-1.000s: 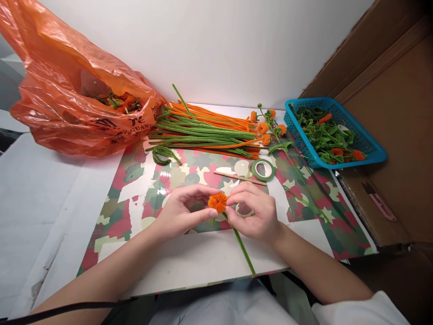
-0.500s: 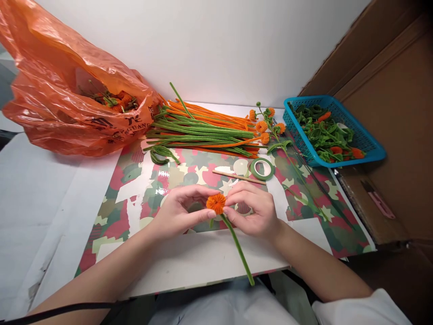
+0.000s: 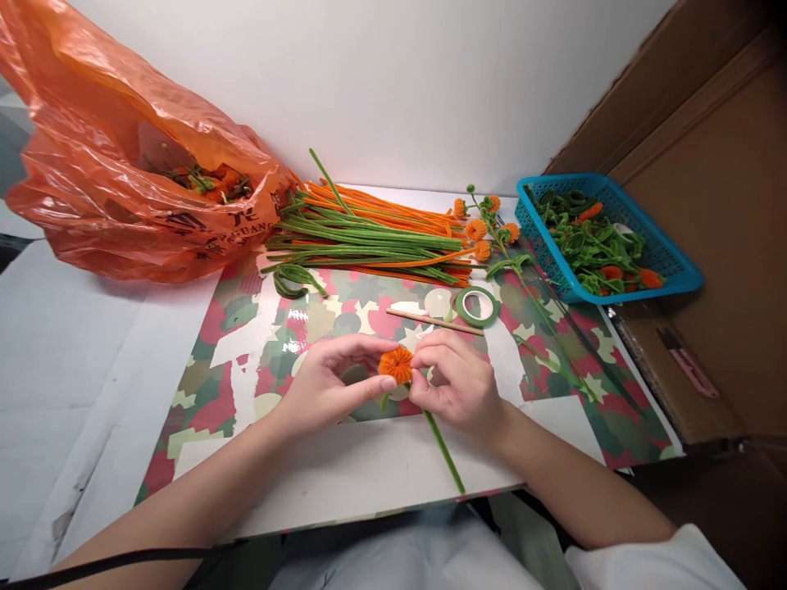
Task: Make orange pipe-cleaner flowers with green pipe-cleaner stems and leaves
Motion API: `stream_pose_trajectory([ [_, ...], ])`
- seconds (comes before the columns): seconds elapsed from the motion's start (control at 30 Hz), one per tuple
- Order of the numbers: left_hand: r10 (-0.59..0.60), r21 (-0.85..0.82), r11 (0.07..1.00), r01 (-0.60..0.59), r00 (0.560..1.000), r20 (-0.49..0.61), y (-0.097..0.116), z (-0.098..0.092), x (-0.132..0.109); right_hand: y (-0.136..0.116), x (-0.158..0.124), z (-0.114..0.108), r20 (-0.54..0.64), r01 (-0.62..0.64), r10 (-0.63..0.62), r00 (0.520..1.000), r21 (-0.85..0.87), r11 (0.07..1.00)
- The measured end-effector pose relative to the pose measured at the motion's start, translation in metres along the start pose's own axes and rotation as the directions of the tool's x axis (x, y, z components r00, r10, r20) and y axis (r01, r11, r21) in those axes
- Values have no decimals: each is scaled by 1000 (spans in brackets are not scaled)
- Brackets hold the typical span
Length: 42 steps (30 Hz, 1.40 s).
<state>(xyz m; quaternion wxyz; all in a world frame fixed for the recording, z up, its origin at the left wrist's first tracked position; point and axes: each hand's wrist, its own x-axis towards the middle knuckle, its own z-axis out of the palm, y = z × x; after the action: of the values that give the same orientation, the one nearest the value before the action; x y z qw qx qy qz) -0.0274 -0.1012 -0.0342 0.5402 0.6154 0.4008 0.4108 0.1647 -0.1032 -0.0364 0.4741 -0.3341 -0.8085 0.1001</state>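
— White wall at the back, cardboard (image 3: 707, 123) on the right, and a worktop under a camouflage-patterned mat (image 3: 246, 328). What are the hands on?

— Both are closed on one piece. The left hand (image 3: 325, 389) pinches the orange pompom head (image 3: 397, 365) from its left side between thumb and forefinger. The right hand (image 3: 458, 381) pinches it from the right, fingertips in the fuzz. The head sits just above the mat, about midway along the worktop's near edge. Its green stem (image 3: 443, 451) runs from under the right hand toward that edge.

— How would it handle?

— Very light, I'd judge. The fuzz is soft and not slippery, and the wire inside would bend and keep the bend. The best hold looks to be where stem meets head, or lightly round the rim, since a hard squeeze would likely flatten the coil.

— And around it?

— Just beyond the hands lie a thin wooden stick (image 3: 434, 321) and a roll of green tape (image 3: 478, 307). A bundle of pipe cleaners (image 3: 369, 238), green and orange, lies along the far edge, with a sprig of orange flowers (image 3: 485, 225) at its right end. A blue basket (image 3: 676, 279) of green and orange pieces sits at the far right corner, and an orange plastic bag (image 3: 92, 164) at the far left. A pink cutter (image 3: 689, 360) lies on the cardboard by the right edge.
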Motion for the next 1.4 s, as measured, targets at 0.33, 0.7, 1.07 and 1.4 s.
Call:
stream_pose_trajectory([
  [0.33,299,364,891,-271,954,-21,-1,5,-2,-1,-2,5,76,24,-19,997,-67,997],
  [0.7,343,536,809,-241,934,-98,1,13,-3,-1,-5,11,85,9,-4,996,-65,998],
  [1.07,340,474,837,-275,939,-56,-1,6,-2,-4,-5,6,109,-211,191,976,226,951],
  [1.4,391,272,881,-388,919,48,-2,0,2,-1,0,-1,147,-269,233,961,321,908],
])
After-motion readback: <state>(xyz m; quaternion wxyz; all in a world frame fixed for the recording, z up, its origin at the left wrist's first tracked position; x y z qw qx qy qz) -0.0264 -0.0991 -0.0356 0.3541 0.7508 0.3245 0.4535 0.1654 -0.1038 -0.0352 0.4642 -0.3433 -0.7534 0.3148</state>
